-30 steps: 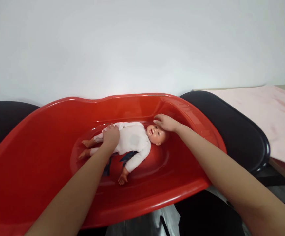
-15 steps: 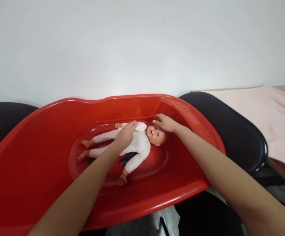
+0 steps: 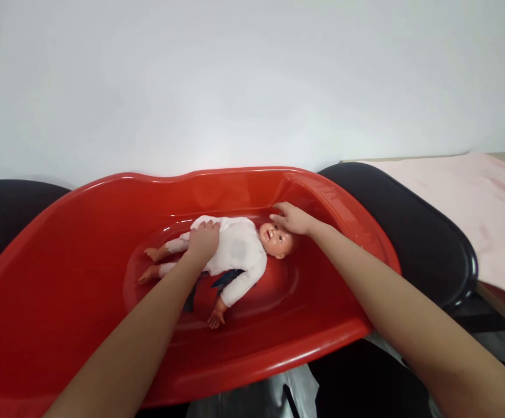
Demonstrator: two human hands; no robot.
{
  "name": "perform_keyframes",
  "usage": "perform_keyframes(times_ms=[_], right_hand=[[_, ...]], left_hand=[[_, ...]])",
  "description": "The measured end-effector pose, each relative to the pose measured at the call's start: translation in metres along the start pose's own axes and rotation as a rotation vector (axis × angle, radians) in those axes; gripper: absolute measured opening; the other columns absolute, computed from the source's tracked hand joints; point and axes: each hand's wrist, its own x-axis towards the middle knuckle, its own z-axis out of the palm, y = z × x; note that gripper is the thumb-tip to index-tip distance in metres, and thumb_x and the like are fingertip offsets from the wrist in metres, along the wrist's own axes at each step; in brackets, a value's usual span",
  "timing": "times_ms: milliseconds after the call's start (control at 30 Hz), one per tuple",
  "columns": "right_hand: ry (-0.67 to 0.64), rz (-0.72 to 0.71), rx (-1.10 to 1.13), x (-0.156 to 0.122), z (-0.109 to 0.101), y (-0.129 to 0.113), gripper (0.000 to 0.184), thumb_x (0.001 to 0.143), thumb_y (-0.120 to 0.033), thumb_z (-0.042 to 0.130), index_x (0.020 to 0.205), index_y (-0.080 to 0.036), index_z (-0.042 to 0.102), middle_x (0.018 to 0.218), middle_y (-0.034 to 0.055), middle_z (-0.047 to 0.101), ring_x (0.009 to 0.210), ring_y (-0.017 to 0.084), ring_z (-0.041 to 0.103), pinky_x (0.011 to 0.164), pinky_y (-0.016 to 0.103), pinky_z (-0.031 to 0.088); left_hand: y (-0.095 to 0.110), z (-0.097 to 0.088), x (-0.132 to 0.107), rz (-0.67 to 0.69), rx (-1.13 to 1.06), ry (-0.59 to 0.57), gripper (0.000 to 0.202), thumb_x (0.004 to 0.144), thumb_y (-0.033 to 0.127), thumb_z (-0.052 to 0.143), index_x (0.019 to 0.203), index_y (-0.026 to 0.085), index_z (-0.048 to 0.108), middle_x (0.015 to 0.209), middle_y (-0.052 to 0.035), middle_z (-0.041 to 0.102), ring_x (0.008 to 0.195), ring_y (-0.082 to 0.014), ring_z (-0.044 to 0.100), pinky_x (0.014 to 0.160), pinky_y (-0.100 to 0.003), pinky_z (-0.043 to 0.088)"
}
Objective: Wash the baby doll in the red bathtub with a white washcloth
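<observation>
A baby doll in white clothes lies on its back in a red plastic tub, head to the right. My left hand rests palm down on the doll's belly and hips, fingers lying flat. My right hand lies on top of the doll's head, fingers stretched over the crown. A dark blue cloth shows under the doll's near side.
The tub sits across black padded seats, one at each side. A pink cloth covers a surface at the right. A plain white wall stands behind.
My left hand slid from the doll's hips up to its chest and far arm, then back down to the belly. My right hand stayed on the head.
</observation>
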Motion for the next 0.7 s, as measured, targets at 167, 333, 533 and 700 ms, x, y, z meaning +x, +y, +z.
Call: perform_keyframes(times_ms=[167,333,533,700], right_hand=[[0.004,0.062,-0.015,0.001,0.001,0.002,0.041,0.098,-0.038,0.057,0.134,-0.017,0.058,0.139,0.0163,0.058,0.126,0.028,0.058,0.107,0.039,0.046],[0.000,0.052,-0.036,0.000,0.003,0.003,0.044,0.098,-0.038,0.057,0.136,-0.015,0.055,0.138,0.0184,0.058,0.123,0.027,0.059,0.104,0.038,0.047],[-0.008,0.036,-0.107,0.003,-0.002,0.005,0.045,0.099,-0.037,0.056,0.137,-0.013,0.053,0.137,0.0184,0.059,0.126,0.026,0.057,0.106,0.037,0.045],[-0.013,0.049,-0.123,0.007,-0.003,0.008,0.047,0.100,-0.040,0.054,0.138,-0.012,0.054,0.139,0.0194,0.057,0.130,0.028,0.054,0.110,0.038,0.041]], left_hand=[[-0.022,0.005,-0.002,-0.167,0.017,-0.014,0.043,0.098,0.013,0.033,0.134,0.010,0.057,0.129,-0.0220,0.063,0.120,-0.0330,0.061,0.096,-0.047,0.052],[-0.022,0.004,0.001,-0.163,-0.188,0.188,0.050,0.098,0.012,0.030,0.145,0.010,0.048,0.151,-0.0169,0.050,0.138,-0.0280,0.049,0.112,-0.042,0.042],[0.024,0.002,0.032,0.083,-0.430,0.177,0.052,0.101,0.020,0.030,0.150,0.017,0.046,0.156,-0.0090,0.048,0.145,-0.0223,0.043,0.119,-0.040,0.036],[0.052,0.014,0.059,0.300,-0.418,0.069,0.053,0.095,0.011,0.035,0.142,0.017,0.057,0.152,-0.0059,0.053,0.142,-0.0185,0.045,0.121,-0.031,0.031]])
